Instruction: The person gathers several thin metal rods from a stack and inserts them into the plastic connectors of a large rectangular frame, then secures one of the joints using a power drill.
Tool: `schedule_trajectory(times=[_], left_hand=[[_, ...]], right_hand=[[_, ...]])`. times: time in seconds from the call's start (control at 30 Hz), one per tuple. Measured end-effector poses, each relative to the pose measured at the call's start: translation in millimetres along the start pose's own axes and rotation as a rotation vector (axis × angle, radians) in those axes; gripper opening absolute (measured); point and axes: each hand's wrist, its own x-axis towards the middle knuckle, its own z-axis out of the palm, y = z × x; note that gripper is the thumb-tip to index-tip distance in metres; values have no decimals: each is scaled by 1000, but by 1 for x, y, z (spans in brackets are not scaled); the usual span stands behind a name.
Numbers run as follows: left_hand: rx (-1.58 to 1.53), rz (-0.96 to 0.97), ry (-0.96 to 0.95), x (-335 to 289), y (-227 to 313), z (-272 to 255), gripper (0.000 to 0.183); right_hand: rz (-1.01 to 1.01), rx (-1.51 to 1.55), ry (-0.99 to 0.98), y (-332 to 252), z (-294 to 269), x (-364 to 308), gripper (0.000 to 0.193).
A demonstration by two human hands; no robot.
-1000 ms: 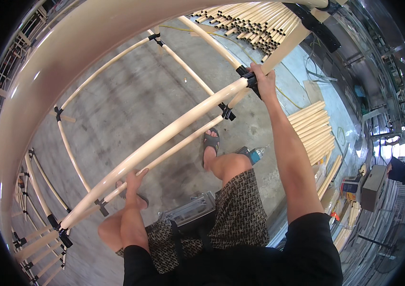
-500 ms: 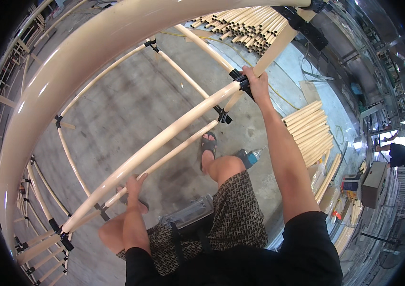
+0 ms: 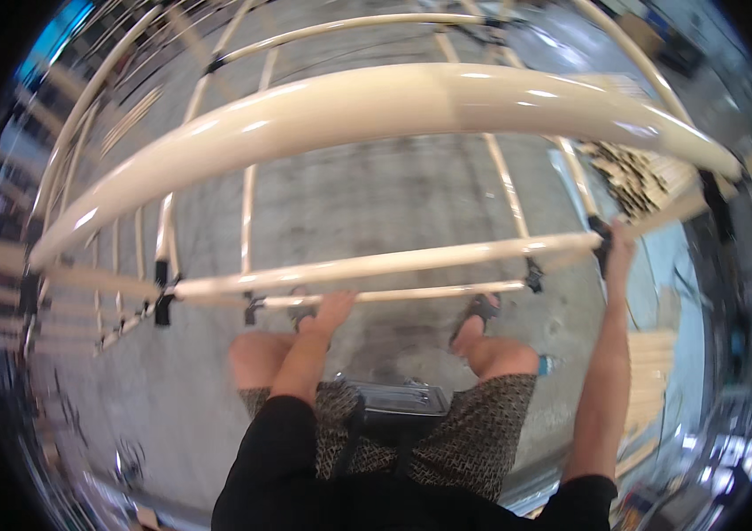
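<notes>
Left hand [image 3: 334,310], near view centre at 7 o'clock: grip wrapped around the lower cream pipe [image 3: 438,293], which runs toward 3 o'clock. Right hand [image 3: 621,250], at 3 o'clock: grip clamped on the black joint [image 3: 601,232] terminating the middle cream pipe [image 3: 393,263]. Stacked pipes [image 3: 652,363]: 4 o'clock.

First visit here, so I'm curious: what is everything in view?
Tube framework: count unclear, cream, ahead and left
Joints: several, black, on the framework
Lower tube: one, cream, centre
Tube pile: many, cream, upper right
Tube stack: several, cream, lower right
Case: one, grey, bottom centre
Small item: one, blue, right of the case, blurred
Floor: one, grey, beneath
Clutter: uncounted, mixed, bottom right, blurred
Sandals: two, dark, centre
Shorts: one pair, patterned, bottom centre
Shirt: one, black, bottom
Left hand: one, bare, on lower tube
Right hand: one, bare, at right joint
</notes>
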Motion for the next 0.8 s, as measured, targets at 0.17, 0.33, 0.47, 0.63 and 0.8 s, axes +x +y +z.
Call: schedule_trajectory(times=[0.17, 0.33, 0.47, 0.63, 0.8], left_hand=[[48, -79, 118, -7, -20, 19, 31], [156, -108, 123, 1, -18, 20, 32], [95, -127, 56, 9, -8, 16, 33], [33, -224, 70, 10, -22, 26, 42], [11, -342, -217, 24, 6, -30, 42]], right_hand=[[3, -159, -84, -25, 6, -12, 49], [-174, -318, 218, 61, -90, -71, 47], [465, -586, 358, 179, -151, -185, 62], [1152, -92, 569, 204, -84, -254, 58], [1119, 123, 496, 272, -60, -233, 56]])
